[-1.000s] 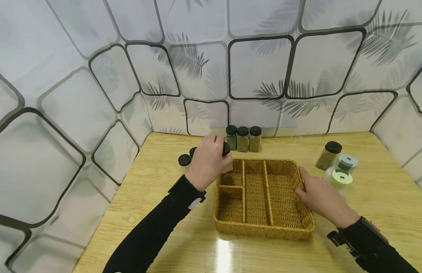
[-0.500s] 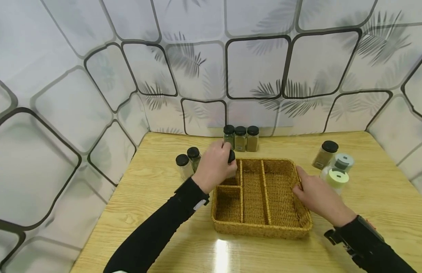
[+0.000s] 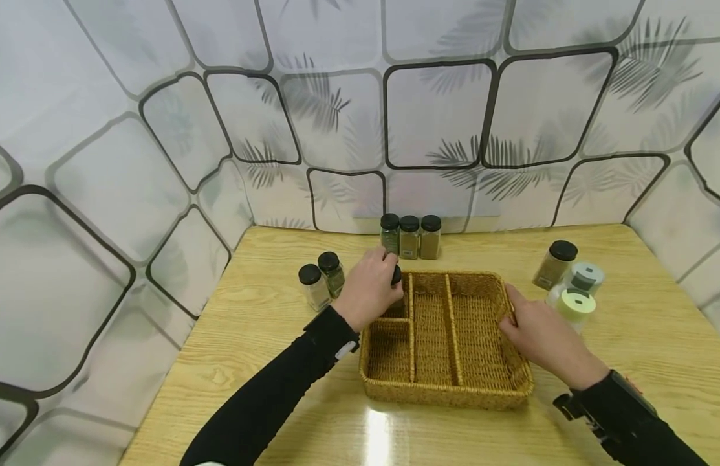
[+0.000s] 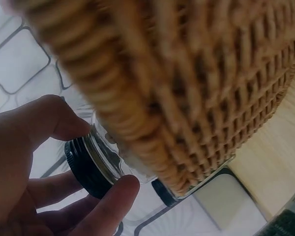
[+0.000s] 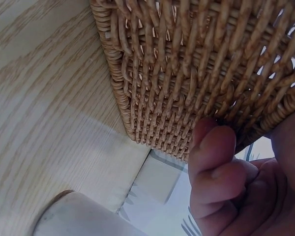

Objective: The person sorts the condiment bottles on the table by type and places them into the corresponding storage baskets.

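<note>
My left hand (image 3: 368, 288) pinches the black lid of a glass spice jar (image 4: 91, 167) between thumb and fingers. In the head view that jar is over the back left compartment of a woven divided basket (image 3: 447, 395), its lower part hidden by the hand and basket wall. The left wrist view shows the jar's clear neck behind the basket rim. At the basket's right side, my right hand (image 3: 548, 336) grips the rim, thumb inside; the right wrist view shows its curled fingers (image 5: 216, 162) against the outer weave.
Two black-lidded jars (image 3: 321, 285) stand left of the basket, and a row of three spice jars (image 3: 409, 243) is behind it. On the right are a brown-filled jar (image 3: 552, 268), a grey-lidded bottle (image 3: 587, 275) and a yellow-green-lidded bottle (image 3: 575, 307). Patterned cloth walls surround the table (image 3: 249, 382).
My left hand has moved slightly right and lowered the jar into the back left compartment, uncovering the two jars at left. My right hand keeps its grip on the basket.
</note>
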`<move>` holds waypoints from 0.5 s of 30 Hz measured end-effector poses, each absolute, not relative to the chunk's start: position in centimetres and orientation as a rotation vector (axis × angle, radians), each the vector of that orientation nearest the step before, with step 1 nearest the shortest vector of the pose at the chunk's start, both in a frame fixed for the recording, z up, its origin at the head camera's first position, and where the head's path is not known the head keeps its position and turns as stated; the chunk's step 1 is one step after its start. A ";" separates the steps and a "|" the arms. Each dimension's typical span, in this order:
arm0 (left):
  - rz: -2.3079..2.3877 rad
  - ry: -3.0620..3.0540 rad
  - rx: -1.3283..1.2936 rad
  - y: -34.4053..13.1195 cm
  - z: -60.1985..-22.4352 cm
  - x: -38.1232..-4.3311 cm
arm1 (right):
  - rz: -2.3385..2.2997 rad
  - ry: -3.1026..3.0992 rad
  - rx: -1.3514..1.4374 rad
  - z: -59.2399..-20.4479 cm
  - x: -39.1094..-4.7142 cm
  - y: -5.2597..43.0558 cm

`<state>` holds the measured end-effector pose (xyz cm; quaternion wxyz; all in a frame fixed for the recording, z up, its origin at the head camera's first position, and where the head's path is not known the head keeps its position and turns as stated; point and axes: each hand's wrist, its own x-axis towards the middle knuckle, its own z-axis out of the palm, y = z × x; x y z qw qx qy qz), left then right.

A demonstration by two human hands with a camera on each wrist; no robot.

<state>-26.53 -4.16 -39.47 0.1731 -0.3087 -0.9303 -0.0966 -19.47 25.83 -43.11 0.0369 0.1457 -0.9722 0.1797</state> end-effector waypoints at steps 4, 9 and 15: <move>-0.293 -2.670 -0.873 -4.4 -39.8 -26.7 | 0.565 -2.980 0.452 -43.1 -19.4 25.8; -0.326 -2.702 -0.863 -4.5 -40.2 -27.0 | 0.578 -2.994 0.433 -43.1 -19.4 25.7; -0.347 -2.711 -0.879 -4.7 -40.1 -27.2 | 0.559 -2.991 0.423 -43.1 -19.4 25.7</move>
